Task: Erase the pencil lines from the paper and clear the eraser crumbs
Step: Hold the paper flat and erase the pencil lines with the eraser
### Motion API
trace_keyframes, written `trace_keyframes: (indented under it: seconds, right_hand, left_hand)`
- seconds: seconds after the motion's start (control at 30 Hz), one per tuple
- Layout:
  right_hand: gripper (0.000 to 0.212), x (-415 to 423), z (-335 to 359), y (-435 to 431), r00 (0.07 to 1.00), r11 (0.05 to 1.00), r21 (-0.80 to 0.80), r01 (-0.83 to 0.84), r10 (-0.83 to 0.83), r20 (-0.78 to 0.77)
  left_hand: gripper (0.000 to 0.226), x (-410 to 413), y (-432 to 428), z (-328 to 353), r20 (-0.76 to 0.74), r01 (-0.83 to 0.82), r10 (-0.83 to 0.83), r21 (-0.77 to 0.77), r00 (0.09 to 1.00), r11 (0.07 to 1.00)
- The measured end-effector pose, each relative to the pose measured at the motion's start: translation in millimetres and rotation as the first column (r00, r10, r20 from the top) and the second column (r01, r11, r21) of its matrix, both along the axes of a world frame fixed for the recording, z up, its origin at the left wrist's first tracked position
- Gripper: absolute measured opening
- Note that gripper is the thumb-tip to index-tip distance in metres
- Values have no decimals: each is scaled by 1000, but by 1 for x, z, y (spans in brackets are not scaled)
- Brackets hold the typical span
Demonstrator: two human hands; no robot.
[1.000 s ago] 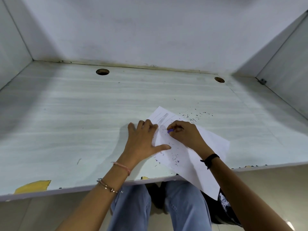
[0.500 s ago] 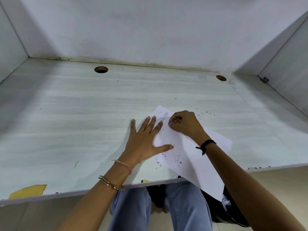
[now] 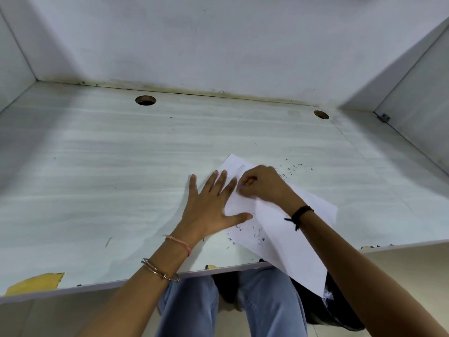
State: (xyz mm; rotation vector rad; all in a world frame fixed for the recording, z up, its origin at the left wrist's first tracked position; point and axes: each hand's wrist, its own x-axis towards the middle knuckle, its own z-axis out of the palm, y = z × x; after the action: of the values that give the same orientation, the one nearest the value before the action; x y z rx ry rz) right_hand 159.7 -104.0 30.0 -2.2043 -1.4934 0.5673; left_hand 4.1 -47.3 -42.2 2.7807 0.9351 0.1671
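Observation:
A white sheet of paper (image 3: 279, 229) lies tilted on the pale desk (image 3: 121, 166), its near corner hanging over the front edge. Faint pencil lines (image 3: 237, 167) show near its far corner. My left hand (image 3: 213, 207) lies flat with fingers spread on the paper's left edge. My right hand (image 3: 263, 183) is closed on a small blue-purple eraser (image 3: 241, 185), pressed to the paper just beside my left fingertips; most of the eraser is hidden. Dark eraser crumbs (image 3: 258, 237) lie on the paper near my left thumb, and more crumbs (image 3: 297, 167) lie on the desk beyond my right hand.
The desk sits in a white walled alcove. Two round cable holes (image 3: 145, 100) (image 3: 321, 114) lie near the back wall. Chipped yellow patches (image 3: 34, 283) mark the front edge. My knees in blue jeans (image 3: 267, 300) show below the desk.
My left hand's fingers went from curled to spread flat on the paper. My right hand with the eraser moved up the sheet towards its far corner.

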Motion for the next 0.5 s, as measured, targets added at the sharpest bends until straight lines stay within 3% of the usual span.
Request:
trace_keyframes:
  seconds: [0.1,0.23,0.37,0.5]
  right_hand:
    - [7,9,4,5,987,986,81,143,-148,56]
    - [3,-10,-1,-5,998,997,-54,-63,62,-27]
    - [5,15,1,3,983,979,95,180,-184,29]
    - [5,-7,-2,-1,1000,999,-25,-26,26,3]
  left_hand:
    - [101,-1,-1,1,-11,-1,1,4,1000,1000]
    - [102,-1,-2,0,3,1,-1,3,1000,1000]
    - [101,-1,-1,3,-22,5,-6,-9,1000,1000]
    - [101,-1,-2,1,0,4,-4,2,1000,1000]
